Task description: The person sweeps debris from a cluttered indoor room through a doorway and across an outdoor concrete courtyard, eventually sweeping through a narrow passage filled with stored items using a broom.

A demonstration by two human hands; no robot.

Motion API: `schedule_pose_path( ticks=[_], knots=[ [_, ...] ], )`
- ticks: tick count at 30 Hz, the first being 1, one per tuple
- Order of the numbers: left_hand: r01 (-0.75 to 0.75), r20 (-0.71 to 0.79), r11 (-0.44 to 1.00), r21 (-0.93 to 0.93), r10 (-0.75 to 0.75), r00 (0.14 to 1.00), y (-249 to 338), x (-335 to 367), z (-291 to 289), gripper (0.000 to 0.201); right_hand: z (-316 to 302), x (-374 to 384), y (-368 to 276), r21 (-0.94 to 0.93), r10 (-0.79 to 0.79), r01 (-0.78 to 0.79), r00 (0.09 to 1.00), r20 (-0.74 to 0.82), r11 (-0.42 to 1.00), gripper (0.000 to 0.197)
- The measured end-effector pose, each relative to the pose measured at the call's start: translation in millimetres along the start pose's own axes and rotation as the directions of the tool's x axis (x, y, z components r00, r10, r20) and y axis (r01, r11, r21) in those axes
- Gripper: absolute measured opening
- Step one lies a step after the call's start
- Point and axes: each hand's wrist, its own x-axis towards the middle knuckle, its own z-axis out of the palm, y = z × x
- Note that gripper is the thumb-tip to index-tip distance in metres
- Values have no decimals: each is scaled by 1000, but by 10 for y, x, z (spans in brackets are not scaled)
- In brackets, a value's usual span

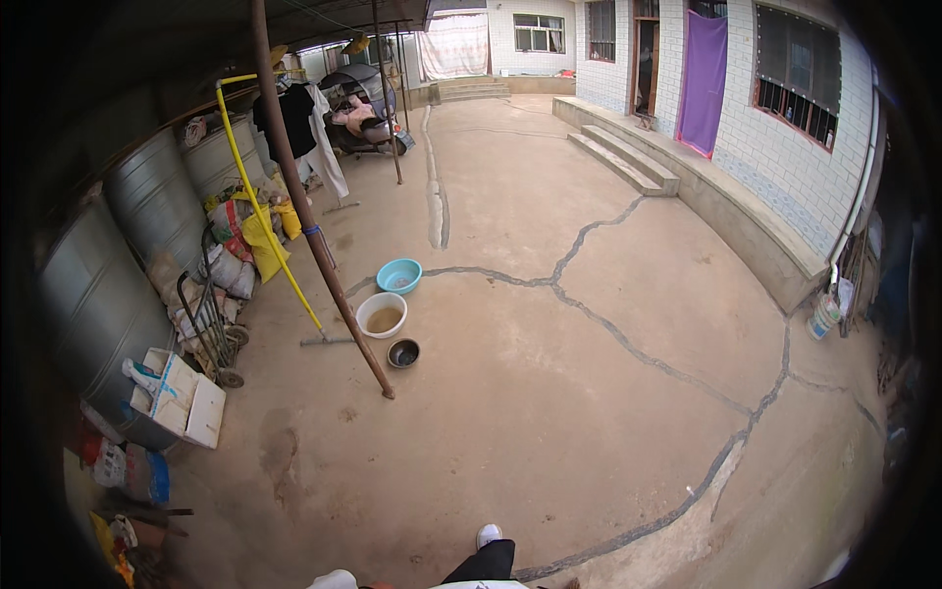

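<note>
At the lower edge, a small sliver that may be my left hand (377,585) shows beside a white patch (335,580). Another sliver, perhaps my right hand (572,584), lies farther right on the same edge. Too little of either is visible to make out fingers or anything held. Between them my dark trouser leg (484,562) and white shoe (489,535) stick forward over the concrete. Well ahead, a blue basin (399,276), a white basin (368,307) with brownish liquid and a small dark metal bowl (403,353) stand on the ground.
A rusty brown post (304,206) rises left of the basins, with a yellow pole (257,201) behind. Metal drums (157,196), sacks, a hand truck (211,324) and a white box (186,398) line the left. Concrete steps (628,162) adjoin the raised ledge at right; a three-wheeler (368,113) stands farther back.
</note>
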Motion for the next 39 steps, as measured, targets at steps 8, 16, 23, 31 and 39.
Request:
schedule_pose_path(
  ticks=[8, 16, 23, 31, 39],
  knots=[
    [-324, -20, 946, -6, 324, 946, 3248, 33, -272, 19, 762, -774, -1136, -58, -260, 266, 961, 94, 962, 22],
    [-631, 23, 771, 90, 632, 775, 5726, 777, -67, 21, 1749, -188, -2669, 18, -233, 233, 965, 118, 972, 23],
    [-299, -78, 953, 42, 301, 950, 6644, 709, -280, 15, 2942, -374, -4986, -27, -159, 173, 947, 278, 985, 25],
    [-499, -155, 865, -55, 486, 860, 8872, 467, -275, 16, 4128, -1278, -7106, -137, -188, 254, 908, 374, 957, 28],
    [-387, -11, 920, -67, 387, 922, 10479, 1108, -479, 18, 5125, -1340, -8370, -185, -203, 277, 918, 341, 943, 30]
  ],
)
